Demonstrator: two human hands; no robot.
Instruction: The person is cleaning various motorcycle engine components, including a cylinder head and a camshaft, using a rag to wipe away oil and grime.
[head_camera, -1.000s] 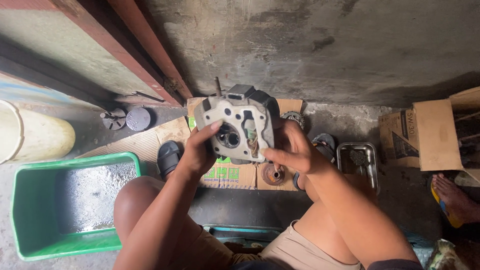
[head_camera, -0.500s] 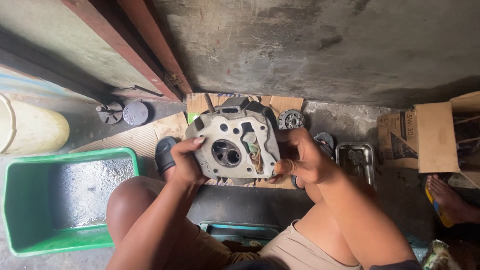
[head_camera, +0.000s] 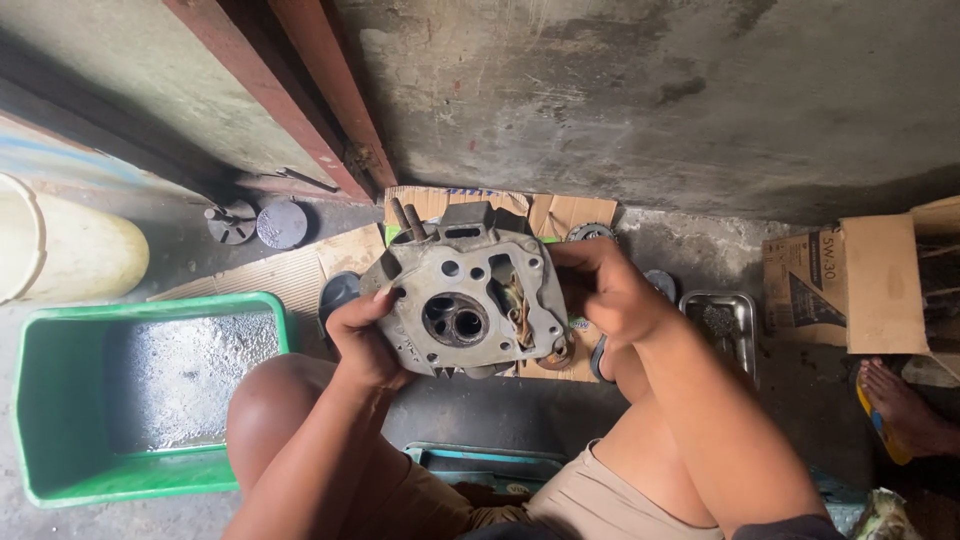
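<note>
Two bare hands held a grey metal engine cylinder head (head_camera: 465, 300) up over the person's knees, its flat face with the round chamber turned toward the camera. The left hand (head_camera: 365, 345) gripped its left edge, fingers curled behind it and thumb on the front. The right hand (head_camera: 610, 290) clasped the right side, fingers closed around the edge. Just left of the knees stood a green plastic tub (head_camera: 60, 400) with greyish liquid. Beneath the part lay flattened cardboard (head_camera: 290, 275), and a small metal tray (head_camera: 725, 320) sat to the right. Farther off were a cream bucket (head_camera: 60, 250), a cardboard box (head_camera: 880, 285), another person's foot (head_camera: 900, 405) and the concrete wall (head_camera: 650, 100).
</note>
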